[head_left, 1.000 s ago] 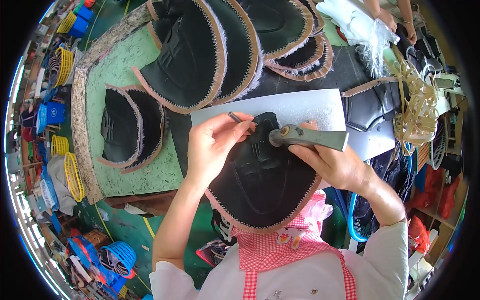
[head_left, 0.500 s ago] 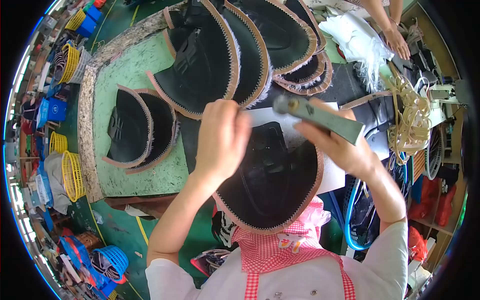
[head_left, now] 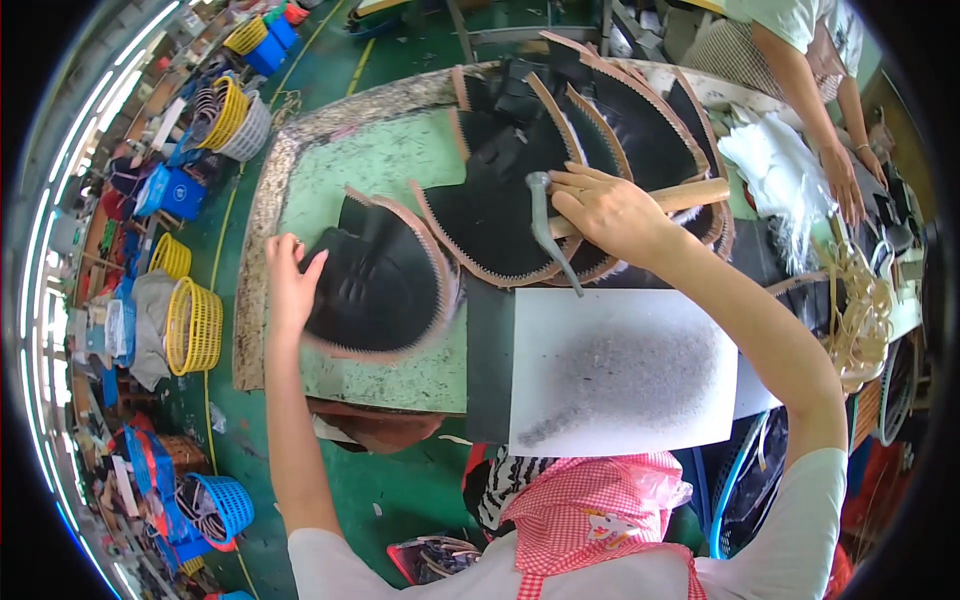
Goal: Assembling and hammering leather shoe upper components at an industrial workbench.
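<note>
Probably to avoid laying it down, the right hand (head_left: 610,212) curls its fingers round the hammer (head_left: 541,215), above stacked black pieces (head_left: 480,225). The left hand (head_left: 290,288), thumb spread from fingers, is by another black piece (head_left: 365,290) on the green tabletop (head_left: 390,385); touching, I cannot tell. The blue bin's (head_left: 188,203) mark is unreadable.

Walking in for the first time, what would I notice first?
Probably the hammer in the right hand, over black, zigzag-edged pieces heaped toward the far side. Nearer the person lies a white sheet, smudged dark grey. The left hand is at another black piece's left edge.
</note>
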The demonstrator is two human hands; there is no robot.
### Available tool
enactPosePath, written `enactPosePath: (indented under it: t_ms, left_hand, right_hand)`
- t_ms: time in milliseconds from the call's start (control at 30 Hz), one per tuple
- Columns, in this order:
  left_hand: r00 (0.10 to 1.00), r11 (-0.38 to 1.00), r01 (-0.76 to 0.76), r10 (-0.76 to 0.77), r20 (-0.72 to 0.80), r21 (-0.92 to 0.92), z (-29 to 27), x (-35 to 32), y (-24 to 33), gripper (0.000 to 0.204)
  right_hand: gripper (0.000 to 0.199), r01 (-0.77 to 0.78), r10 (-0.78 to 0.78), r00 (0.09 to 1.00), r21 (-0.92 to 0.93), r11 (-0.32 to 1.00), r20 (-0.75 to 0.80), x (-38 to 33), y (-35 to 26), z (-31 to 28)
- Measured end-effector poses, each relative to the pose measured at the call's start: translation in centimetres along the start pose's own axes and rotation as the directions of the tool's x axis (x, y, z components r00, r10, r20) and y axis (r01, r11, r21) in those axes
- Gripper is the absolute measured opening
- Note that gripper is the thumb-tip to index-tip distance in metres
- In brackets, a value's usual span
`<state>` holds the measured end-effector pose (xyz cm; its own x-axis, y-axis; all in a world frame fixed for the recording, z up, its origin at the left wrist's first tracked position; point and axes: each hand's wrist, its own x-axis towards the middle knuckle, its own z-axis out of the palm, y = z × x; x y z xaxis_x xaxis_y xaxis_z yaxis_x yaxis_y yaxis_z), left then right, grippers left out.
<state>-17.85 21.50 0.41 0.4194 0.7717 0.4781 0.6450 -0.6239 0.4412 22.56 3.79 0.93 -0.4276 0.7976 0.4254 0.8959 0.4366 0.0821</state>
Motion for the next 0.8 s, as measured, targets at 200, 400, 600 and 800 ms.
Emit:
enactPosePath:
  t_ms: [200, 400, 600, 800]
  left_hand:
    - [0.945, 0.766, 0.324, -0.291, 0.15, -0.555, 2.5, -0.7, 7.9, 0.029]
    - [0.977, 0.827, 0.005, 0.116, 0.179, -0.562, 5.1, -4.3, 17.9, 0.018]
    - [0.911, 0.685, 0.087, 0.239, 0.336, -0.723, 7.1, -7.4, 24.0, 0.014]
    - [0.735, 0.427, 0.597, 0.048, 0.676, -0.68, 8.7, -10.3, 25.7, 0.014]
  right_hand:
    - [0.022, -0.002, 0.011, 0.965, 0.036, 0.999, -0.262, 0.7, -2.1, -6.3]
    - [0.023, -0.193, 0.104, 0.964, 0.376, 0.906, 0.244, -8.4, -16.1, -13.4]
    - [0.019, -0.633, 0.353, 0.774, 0.636, 0.441, 0.525, -12.0, -16.8, -12.5]
    - [0.023, -0.761, 0.475, 0.648, 0.486, 0.429, 0.595, -14.0, -14.5, -10.6]
